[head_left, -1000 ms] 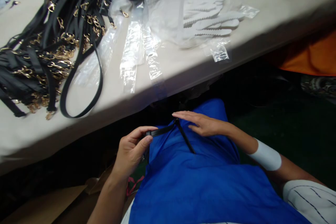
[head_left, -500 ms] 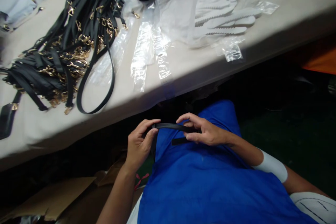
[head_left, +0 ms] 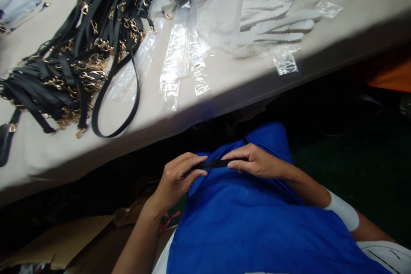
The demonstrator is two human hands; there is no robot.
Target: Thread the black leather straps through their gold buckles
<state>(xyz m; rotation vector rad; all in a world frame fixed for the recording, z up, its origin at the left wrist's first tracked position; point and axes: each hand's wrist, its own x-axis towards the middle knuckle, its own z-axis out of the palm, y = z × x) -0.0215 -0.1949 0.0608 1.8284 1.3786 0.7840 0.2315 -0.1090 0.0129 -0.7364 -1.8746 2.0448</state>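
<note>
Both my hands hold one black strap over my lap, below the desk edge.

My left hand [head_left: 176, 178] pinches one end of the strap [head_left: 214, 164] between thumb and fingers, and my right hand [head_left: 254, 162] closes on the other end, so the strap runs level between them above the blue cloth [head_left: 250, 222] on my lap. Up on the desk [head_left: 224, 77] lie a heap of black straps with gold clips [head_left: 73, 55], some clear plastic sleeves [head_left: 175, 62] and white serrated strips [head_left: 276, 25], all well apart from my hands.

Head view — down, close over lap [head_left: 257, 222].
</note>
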